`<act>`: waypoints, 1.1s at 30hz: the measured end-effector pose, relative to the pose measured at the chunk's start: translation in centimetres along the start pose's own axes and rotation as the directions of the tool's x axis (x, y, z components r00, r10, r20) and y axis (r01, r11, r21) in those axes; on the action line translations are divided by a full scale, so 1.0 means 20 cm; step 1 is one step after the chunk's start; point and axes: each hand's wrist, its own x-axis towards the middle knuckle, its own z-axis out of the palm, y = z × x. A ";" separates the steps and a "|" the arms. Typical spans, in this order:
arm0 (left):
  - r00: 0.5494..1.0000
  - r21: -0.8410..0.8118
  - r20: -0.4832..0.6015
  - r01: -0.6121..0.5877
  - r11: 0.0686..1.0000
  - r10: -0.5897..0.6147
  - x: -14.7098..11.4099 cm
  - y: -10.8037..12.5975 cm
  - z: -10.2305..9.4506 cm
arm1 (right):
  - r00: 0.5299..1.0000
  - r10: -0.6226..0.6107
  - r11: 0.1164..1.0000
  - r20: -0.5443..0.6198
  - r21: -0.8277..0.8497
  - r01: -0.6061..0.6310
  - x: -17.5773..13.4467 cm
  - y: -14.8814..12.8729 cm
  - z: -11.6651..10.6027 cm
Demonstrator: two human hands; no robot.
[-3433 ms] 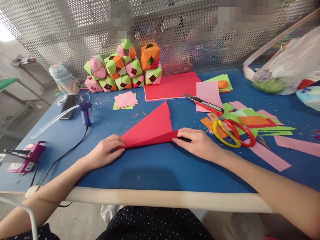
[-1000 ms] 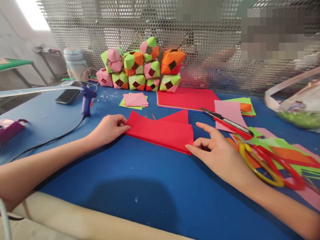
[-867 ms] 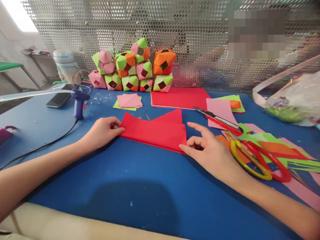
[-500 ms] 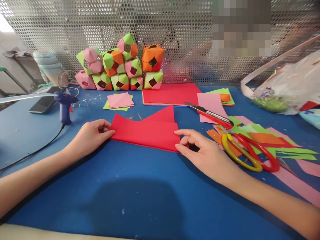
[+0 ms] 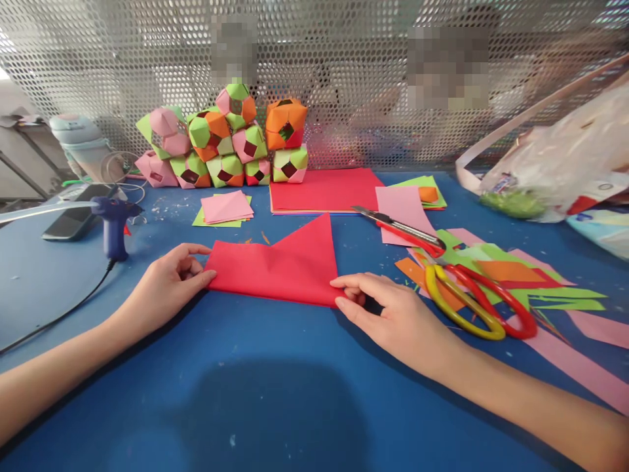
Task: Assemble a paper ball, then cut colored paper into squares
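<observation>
A folded sheet of red paper (image 5: 275, 272) lies in front of me on the blue table, a pointed corner standing up at its far right. My left hand (image 5: 171, 278) pinches its left edge between thumb and fingers. At the lower right corner, the thumb and forefinger of my right hand (image 5: 383, 308) are closed on the paper. Right of that hand lie scissors (image 5: 484, 301) with one yellow and one red handle. A red utility knife (image 5: 403, 231) rests a little beyond, across a pink sheet (image 5: 405, 206).
Folded-paper balls (image 5: 226, 144) are stacked along a perforated metal screen (image 5: 344, 118). A blue glue gun (image 5: 115, 226) and a phone (image 5: 78, 213) sit left. Red sheets (image 5: 324, 190) lie behind, colourful paper scraps (image 5: 511, 272) and a plastic bag (image 5: 550, 170) right. People show behind the screen.
The folded band on the red paper has opened out, and more of the raised right corner shows. Both hands keep their grip at its ends. The whole view has shifted slightly.
</observation>
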 end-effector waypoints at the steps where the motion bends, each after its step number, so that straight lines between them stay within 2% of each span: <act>1: 1.000 -0.009 0.003 0.003 1.000 -0.003 -0.01 0.00 0.00 | 1.000 -0.013 1.000 0.010 -0.004 0.013 0.00 0.00 -0.01; 7: 0.996 -0.023 0.055 0.065 0.998 -0.063 -0.10 0.04 0.01 | 0.999 0.042 0.999 0.023 -0.004 -0.042 0.03 0.02 -0.05; 14: 0.996 0.013 0.067 0.066 0.998 -0.066 -0.14 0.05 0.02 | 0.968 0.250 0.952 -0.027 0.189 -0.241 0.05 0.04 -0.06; 17: 0.997 0.024 0.060 0.045 0.999 -0.046 -0.13 0.04 0.02 | 0.957 0.286 0.934 -0.055 0.240 -0.266 0.05 0.04 -0.06; 26: 0.999 0.115 0.033 -0.004 0.993 0.000 -0.13 0.03 0.02 | 0.974 0.223 0.966 -0.046 0.143 -0.214 0.03 0.06 -0.03; 33: 0.999 0.175 0.032 -0.029 0.984 0.024 -0.13 0.04 0.03 | 0.994 0.081 0.996 -0.074 0.049 -0.077 0.02 0.07 -0.01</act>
